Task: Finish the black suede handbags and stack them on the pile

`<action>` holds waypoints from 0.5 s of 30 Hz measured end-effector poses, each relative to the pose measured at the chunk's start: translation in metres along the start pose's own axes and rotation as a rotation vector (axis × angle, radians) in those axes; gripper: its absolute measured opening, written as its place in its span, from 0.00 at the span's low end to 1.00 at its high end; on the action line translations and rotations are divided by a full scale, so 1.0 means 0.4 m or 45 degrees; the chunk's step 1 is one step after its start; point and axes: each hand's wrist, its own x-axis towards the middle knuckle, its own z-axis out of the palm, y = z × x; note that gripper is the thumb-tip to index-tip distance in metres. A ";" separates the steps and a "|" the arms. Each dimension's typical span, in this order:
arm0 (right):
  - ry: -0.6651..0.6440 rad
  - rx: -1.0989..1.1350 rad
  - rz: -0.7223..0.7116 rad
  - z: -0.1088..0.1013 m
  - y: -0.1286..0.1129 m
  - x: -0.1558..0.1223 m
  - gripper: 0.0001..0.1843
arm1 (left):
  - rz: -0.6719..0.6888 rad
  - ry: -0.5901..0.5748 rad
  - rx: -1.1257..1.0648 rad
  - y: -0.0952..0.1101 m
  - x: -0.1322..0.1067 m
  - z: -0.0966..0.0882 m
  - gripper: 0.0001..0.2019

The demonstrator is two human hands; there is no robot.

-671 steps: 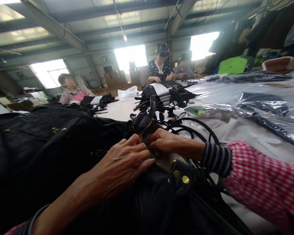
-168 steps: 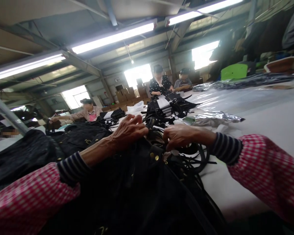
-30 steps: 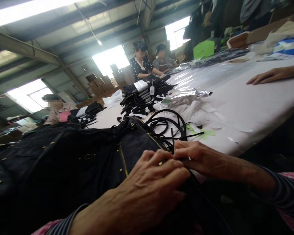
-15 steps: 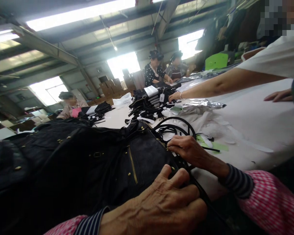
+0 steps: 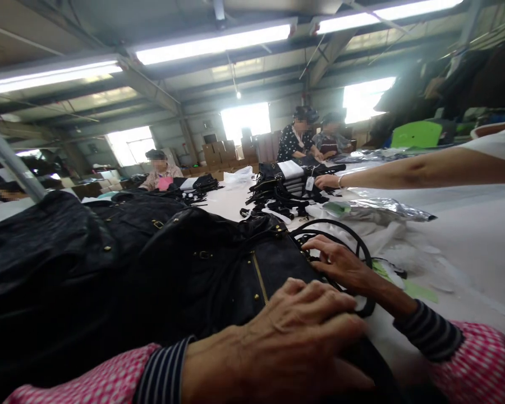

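Note:
A black handbag with a gold zip and gold studs lies in front of me, its thin looped handles at the right end. My left hand, large in the foreground, is bent over the near edge of the bag and grips it; its fingertips are partly hidden. Farther along the same edge is my right hand, fingers apart, with the tips at the bag's top by the handle base. What lies directly under those fingertips cannot be made out.
More black bags are heaped at left. A stack of black strapped goods with white wrapping stands ahead, a co-worker's hand on it. Crumpled plastic and green paper lie on the white table. Other people work farther back.
My head view has swung left, so the scene sits farther right. The fingers of my right hand have spread from a closed pinch. My left hand has flattened somewhat over the bag.

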 end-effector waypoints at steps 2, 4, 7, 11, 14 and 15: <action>-0.075 0.080 0.039 0.005 -0.006 0.012 0.15 | -0.205 0.049 -0.026 -0.060 -0.010 0.006 0.25; -0.111 0.174 0.116 0.011 -0.011 0.021 0.14 | -0.387 0.023 -0.023 -0.129 -0.014 0.026 0.28; -0.123 0.350 0.244 0.014 -0.012 0.029 0.13 | -0.519 -0.051 -0.037 -0.209 -0.017 0.068 0.34; -0.203 0.387 0.201 -0.003 -0.004 0.037 0.12 | -0.511 -0.079 -0.028 -0.240 -0.023 0.093 0.36; -0.280 0.202 0.139 -0.014 0.009 0.030 0.09 | -0.488 -0.055 -0.007 -0.229 -0.027 0.088 0.36; -0.301 0.154 0.134 -0.012 0.019 0.026 0.09 | -0.478 -0.057 -0.002 -0.225 -0.026 0.088 0.36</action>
